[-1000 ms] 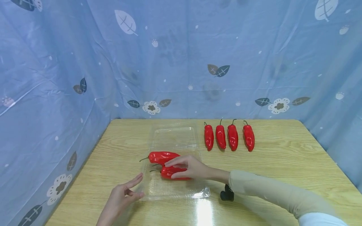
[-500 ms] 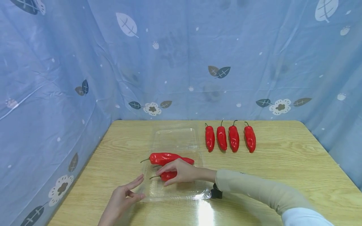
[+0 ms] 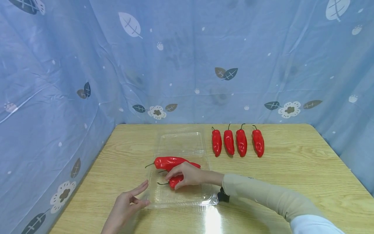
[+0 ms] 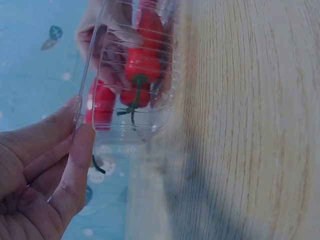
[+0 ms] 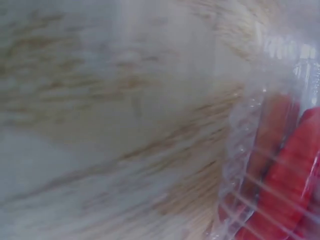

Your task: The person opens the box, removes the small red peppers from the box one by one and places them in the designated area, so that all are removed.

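A clear plastic clamshell box (image 3: 163,196) lies with its lid (image 3: 179,141) folded back. My left hand (image 3: 125,206) touches its left rim, index finger and thumb stretched out and apart; the left wrist view shows the fingertips (image 4: 82,132) right at the rim. Inside the box, my right hand (image 3: 190,175) grips a red pepper (image 3: 176,182) near its stem end, and the rest of it is hidden under the palm. Behind it lies a long red pepper (image 3: 168,162), stem to the left. Between them another stem (image 3: 162,171) shows, its pepper mostly covered.
Several red peppers (image 3: 217,143) stand in a row at the back right of the wooden table (image 3: 280,169), stems away from me. A blue patterned curtain (image 3: 187,65) closes off the back and sides. The right wrist view catches the box's ridged edge (image 5: 235,145).
My right hand has slid left along the near pepper to its stem end, uncovering the tip of the long pepper behind. The left hand has stayed at the rim.
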`<state>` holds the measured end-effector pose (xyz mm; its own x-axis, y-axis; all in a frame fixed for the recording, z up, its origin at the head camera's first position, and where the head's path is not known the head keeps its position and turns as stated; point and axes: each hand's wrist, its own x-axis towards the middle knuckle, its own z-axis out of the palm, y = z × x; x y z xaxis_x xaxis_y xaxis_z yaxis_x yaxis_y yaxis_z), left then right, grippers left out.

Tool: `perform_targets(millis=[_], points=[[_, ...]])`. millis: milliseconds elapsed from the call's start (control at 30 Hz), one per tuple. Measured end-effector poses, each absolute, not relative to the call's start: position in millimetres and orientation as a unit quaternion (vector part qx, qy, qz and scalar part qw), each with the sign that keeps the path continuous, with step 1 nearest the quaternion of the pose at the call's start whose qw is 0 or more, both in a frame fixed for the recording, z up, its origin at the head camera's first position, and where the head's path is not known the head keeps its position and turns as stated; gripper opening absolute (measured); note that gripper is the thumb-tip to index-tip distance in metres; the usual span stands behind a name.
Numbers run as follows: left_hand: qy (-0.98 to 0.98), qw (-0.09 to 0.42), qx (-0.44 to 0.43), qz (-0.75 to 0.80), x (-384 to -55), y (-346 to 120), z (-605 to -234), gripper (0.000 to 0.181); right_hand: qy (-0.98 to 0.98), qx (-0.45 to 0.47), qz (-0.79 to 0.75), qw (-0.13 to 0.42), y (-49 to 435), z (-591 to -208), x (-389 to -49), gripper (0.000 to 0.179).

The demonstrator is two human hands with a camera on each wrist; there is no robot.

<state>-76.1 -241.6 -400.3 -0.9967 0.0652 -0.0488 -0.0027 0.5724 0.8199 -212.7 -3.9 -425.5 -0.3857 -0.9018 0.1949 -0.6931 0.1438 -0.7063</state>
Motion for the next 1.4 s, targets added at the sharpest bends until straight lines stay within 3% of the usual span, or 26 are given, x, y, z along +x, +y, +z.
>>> perform_targets(millis=[267,500,1033,1400], points=[[0.891,0.033,0.018,0.453,-77,-241,-400,0.055,0.78,-0.519,-0.313,0.155,-2,-425,-211,0.05],[0.889,0.028,0.029,0.455,-77,-241,-401,0.055,0.778,-0.531,-0.292,0.166,3,-426,-208,0.038],[0.893,0.021,0.036,0.448,-77,-241,-401,0.054,0.754,-0.59,-0.213,0.195,15,-415,-202,0.046],[0.893,0.015,0.043,0.447,-76,-241,-400,0.055,0.736,-0.602,-0.279,0.133,24,-394,-199,0.045]])
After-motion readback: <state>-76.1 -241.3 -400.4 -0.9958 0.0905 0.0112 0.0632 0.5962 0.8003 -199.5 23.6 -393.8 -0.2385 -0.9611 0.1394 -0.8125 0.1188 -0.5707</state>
